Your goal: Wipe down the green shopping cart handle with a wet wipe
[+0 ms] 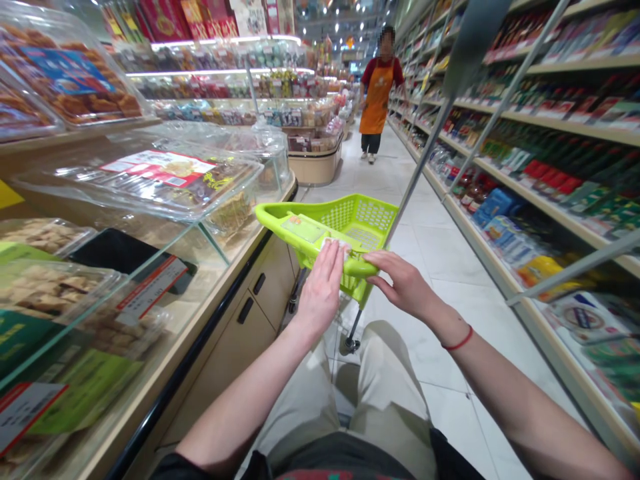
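Both on green basket (361,215) rim: left hand (323,285), right hand (403,285), fingers (334,259) flat, unclenched; clear bins (244,179) hold pastries (47,288).

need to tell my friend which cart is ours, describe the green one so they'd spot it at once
Look midway between the glass snack counter and the long shelves. The cart stands there, its handle under the left hand and right hand: a lime-green plastic basket with mesh walls, the only cart in sight.
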Available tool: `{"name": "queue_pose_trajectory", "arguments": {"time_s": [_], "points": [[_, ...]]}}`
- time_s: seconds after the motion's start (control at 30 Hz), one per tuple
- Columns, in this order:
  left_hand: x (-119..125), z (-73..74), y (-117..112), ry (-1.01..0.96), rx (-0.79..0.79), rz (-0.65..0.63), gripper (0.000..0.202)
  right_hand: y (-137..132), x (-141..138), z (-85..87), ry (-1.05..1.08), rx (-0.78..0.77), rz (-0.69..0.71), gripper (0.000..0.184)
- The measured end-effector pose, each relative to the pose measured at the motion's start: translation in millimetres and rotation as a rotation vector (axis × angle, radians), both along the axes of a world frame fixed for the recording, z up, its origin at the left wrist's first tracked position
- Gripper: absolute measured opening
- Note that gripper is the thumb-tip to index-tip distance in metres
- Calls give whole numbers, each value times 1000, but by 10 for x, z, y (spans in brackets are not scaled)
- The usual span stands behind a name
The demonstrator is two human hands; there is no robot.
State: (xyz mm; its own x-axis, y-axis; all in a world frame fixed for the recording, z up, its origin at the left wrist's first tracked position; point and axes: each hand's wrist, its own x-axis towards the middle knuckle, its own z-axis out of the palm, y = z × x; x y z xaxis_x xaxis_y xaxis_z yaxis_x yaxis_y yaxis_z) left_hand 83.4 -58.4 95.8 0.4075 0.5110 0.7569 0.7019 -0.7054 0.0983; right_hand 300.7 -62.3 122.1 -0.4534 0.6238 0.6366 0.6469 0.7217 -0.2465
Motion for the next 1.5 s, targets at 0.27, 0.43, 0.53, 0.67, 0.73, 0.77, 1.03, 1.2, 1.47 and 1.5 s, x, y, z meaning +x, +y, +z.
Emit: {"name": "queue_pose_trajectory", "arguments": {"time_s": [0.27, 0.43, 0.53, 0.67, 0.73, 0.77, 1.03, 1.2, 1.47, 1.5], "points": [[277, -2, -233, 59, 69, -53, 65, -36, -154, -114, 181, 121, -30, 29], [24, 16, -125, 79, 104, 7, 63, 84, 28, -261, 380, 271, -190, 35], [-140, 25, -25, 77, 104, 26, 62, 397, 424, -420, 220, 206, -438, 51], [-303, 28, 110, 73, 81, 62, 64, 875, 962, -686, -260, -170, -498, 61], [-374, 32, 177, 69, 54, 90, 66, 1042, 1122, -782, -329, -283, -482, 63], [-409, 35, 210, 65, 35, 105, 68, 1108, 1164, -811, -333, -295, -473, 63], [-641, 133, 481, 58, -91, 223, 75, 1468, 883, -840, -279, -243, -329, 55], [-717, 169, 602, 76, -72, 282, 70, 1444, 677, -1026, -197, -127, -361, 49], [-731, 154, 609, 76, -14, 313, 69, 1198, 119, -966, -160, 23, -339, 51], [-716, 145, 599, 79, -15, 313, 70, 1180, 25, -928, -160, 34, -302, 51]]}}
